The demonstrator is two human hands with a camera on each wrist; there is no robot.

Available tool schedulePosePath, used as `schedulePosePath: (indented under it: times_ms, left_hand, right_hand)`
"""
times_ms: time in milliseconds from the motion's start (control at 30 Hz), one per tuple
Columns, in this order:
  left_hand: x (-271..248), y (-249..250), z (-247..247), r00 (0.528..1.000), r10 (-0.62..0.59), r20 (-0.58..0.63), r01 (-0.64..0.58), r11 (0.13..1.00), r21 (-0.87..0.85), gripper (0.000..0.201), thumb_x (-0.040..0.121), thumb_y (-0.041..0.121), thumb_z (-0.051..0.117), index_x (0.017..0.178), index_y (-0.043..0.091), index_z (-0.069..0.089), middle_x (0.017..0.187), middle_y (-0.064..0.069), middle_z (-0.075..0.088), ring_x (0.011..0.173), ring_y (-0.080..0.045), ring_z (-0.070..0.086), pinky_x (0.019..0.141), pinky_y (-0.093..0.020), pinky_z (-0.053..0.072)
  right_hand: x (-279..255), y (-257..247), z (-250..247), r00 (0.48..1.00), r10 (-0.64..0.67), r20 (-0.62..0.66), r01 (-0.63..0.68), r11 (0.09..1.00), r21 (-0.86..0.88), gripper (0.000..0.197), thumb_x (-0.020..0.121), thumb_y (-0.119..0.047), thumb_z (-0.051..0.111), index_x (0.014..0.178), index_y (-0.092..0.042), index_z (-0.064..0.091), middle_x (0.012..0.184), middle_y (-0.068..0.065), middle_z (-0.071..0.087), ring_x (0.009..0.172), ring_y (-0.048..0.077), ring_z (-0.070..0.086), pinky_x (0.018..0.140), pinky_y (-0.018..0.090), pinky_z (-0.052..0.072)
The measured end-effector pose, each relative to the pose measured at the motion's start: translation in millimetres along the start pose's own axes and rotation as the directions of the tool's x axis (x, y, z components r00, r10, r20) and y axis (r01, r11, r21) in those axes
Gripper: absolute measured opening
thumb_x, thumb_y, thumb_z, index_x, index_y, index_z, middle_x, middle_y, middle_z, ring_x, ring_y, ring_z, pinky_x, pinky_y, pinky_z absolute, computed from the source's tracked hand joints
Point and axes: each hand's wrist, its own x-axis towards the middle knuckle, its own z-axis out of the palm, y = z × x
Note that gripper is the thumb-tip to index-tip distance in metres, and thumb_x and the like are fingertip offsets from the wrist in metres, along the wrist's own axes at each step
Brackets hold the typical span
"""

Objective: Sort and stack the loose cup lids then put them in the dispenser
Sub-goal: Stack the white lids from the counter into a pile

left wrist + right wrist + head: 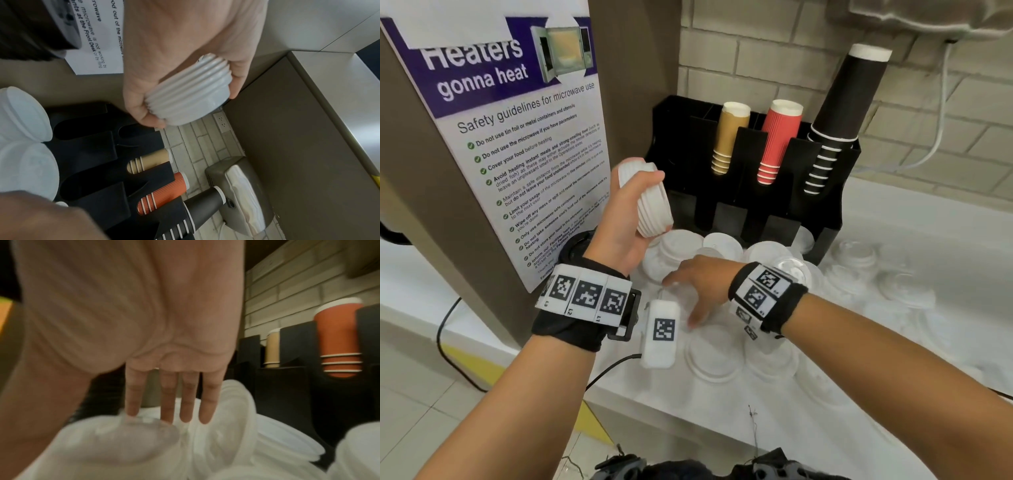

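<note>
Lids lie scattered over the white counter, white ones and clear ones mixed, most of them just in front of the black dispenser, my landmark here. My left hand is raised above the dispenser's front left corner, fingers and thumb curled round a nested stack of white lids held tilted on its side; the left wrist view shows the ribbed rims pressed together in my grip. My right hand reaches down in front of the dispenser with straight, spread fingers, their tips touching a clear lid in the pile; the picture is blurred, and I see nothing clamped in that hand. At the back of the dispenser stand three stacks of upturned cups: tan, red and black. A microwave safety poster hangs left of the dispenser.
</note>
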Motion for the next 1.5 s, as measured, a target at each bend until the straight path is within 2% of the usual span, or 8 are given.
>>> schedulePosePath:
  times_ms: [200, 367, 600, 733, 867, 1033, 1267, 1500]
  left_hand:
    - [-2.9, -0.1, -1.6, 1.0, -0.012, 0.005, 0.012, 1.0, -0.001, 0.049, 0.068, 0.032, 0.066, 0.114, 0.032, 0.048, 0.108, 0.0, 0.05, 0.094, -0.018, 0.052, 0.058, -0.03, 0.048]
    - [-1.3, 2.3, -9.8, 0.998, -0.058, 0.024, 0.057, 0.998, 0.028, 0.038, 0.075, 0.031, 0.066, 0.11, 0.032, 0.052, 0.104, 0.001, 0.053, 0.093, -0.019, 0.054, 0.066, -0.034, 0.052]
    - [-5.4, -4.2, -4.0, 0.985, -0.143, 0.094, 0.135, 0.987, 0.092, 0.039, 0.077, 0.04, 0.064, 0.111, 0.027, 0.051, 0.107, -0.003, 0.056, 0.095, -0.022, 0.057, 0.072, -0.04, 0.048]
    - [-9.4, -12.4, 6.8, 0.972, -0.171, 0.159, 0.161, 0.984, 0.071, 0.027, 0.096, 0.035, 0.049, 0.12, 0.022, 0.049, 0.108, -0.008, 0.059, 0.092, -0.024, 0.061, 0.058, -0.033, 0.052]
    - [-10.8, -16.0, 12.4, 0.979, -0.151, 0.138, 0.143, 0.988, 0.067, 0.039, 0.097, 0.036, 0.048, 0.133, 0.021, 0.048, 0.114, -0.012, 0.06, 0.098, -0.029, 0.063, 0.061, -0.035, 0.054]
    - [-13.8, -17.3, 14.1, 0.974, -0.173, 0.144, 0.17, 0.985, 0.034, 0.039, 0.098, 0.042, 0.046, 0.132, 0.024, 0.05, 0.126, -0.014, 0.061, 0.105, -0.03, 0.064, 0.065, -0.037, 0.055]
    - [-13.4, -17.5, 14.7, 0.981, -0.163, 0.109, 0.158, 0.986, 0.047, 0.046, 0.099, 0.042, 0.044, 0.14, 0.023, 0.042, 0.137, -0.016, 0.055, 0.122, -0.037, 0.057, 0.068, -0.039, 0.055]
    - [-12.9, -17.0, 7.6, 0.97, -0.182, 0.161, 0.17, 0.981, 0.089, 0.054, 0.091, 0.032, 0.059, 0.141, 0.024, 0.04, 0.135, -0.014, 0.058, 0.119, -0.033, 0.06, 0.093, -0.051, 0.049]
  right_hand:
    - [10.1, 0.0, 6.4, 1.0, -0.011, 0.016, 0.01, 1.0, 0.03, 0.086, 0.068, -0.031, 0.084, 0.141, -0.034, 0.037, 0.122, 0.004, 0.043, 0.112, 0.025, 0.048, 0.091, 0.038, 0.048]
    - [-7.1, 18.3, -12.6, 0.972, 0.006, -0.237, 0.077, 0.937, 0.34, 0.072, 0.074, -0.04, 0.077, 0.137, -0.033, 0.042, 0.115, -0.005, 0.049, 0.1, 0.011, 0.048, 0.086, 0.027, 0.044]
    - [-53.3, 33.5, -47.1, 0.833, 0.254, -0.491, 0.357, 0.43, 0.829, 0.045, 0.092, -0.019, 0.058, 0.133, -0.036, 0.046, 0.1, 0.001, 0.07, 0.093, 0.014, 0.068, 0.088, 0.038, 0.056]
    - [-66.4, 23.0, -58.2, 0.838, 0.185, -0.513, 0.396, 0.44, 0.806, 0.05, 0.088, -0.019, 0.063, 0.132, -0.037, 0.047, 0.111, 0.006, 0.066, 0.103, 0.02, 0.065, 0.09, 0.041, 0.055]
    - [-69.6, 15.4, -59.4, 0.823, 0.169, -0.542, 0.418, 0.465, 0.78, 0.053, 0.086, -0.014, 0.068, 0.132, -0.033, 0.049, 0.114, 0.007, 0.063, 0.097, 0.025, 0.066, 0.086, 0.04, 0.057]
    - [-71.3, 13.2, -57.2, 0.815, 0.146, -0.561, 0.443, 0.467, 0.765, 0.052, 0.085, -0.007, 0.068, 0.129, -0.03, 0.051, 0.116, -0.007, 0.058, 0.098, 0.005, 0.063, 0.081, 0.027, 0.056]
    - [-65.7, 10.0, -54.3, 0.783, 0.144, -0.605, 0.481, 0.475, 0.737, 0.054, 0.083, -0.009, 0.071, 0.13, -0.028, 0.05, 0.123, -0.005, 0.055, 0.108, 0.011, 0.06, 0.084, 0.025, 0.055]
    - [-59.0, 8.7, -55.3, 0.792, 0.127, -0.598, 0.474, 0.488, 0.732, 0.058, 0.082, -0.016, 0.073, 0.134, -0.03, 0.049, 0.119, -0.004, 0.059, 0.102, 0.011, 0.065, 0.082, 0.027, 0.056]
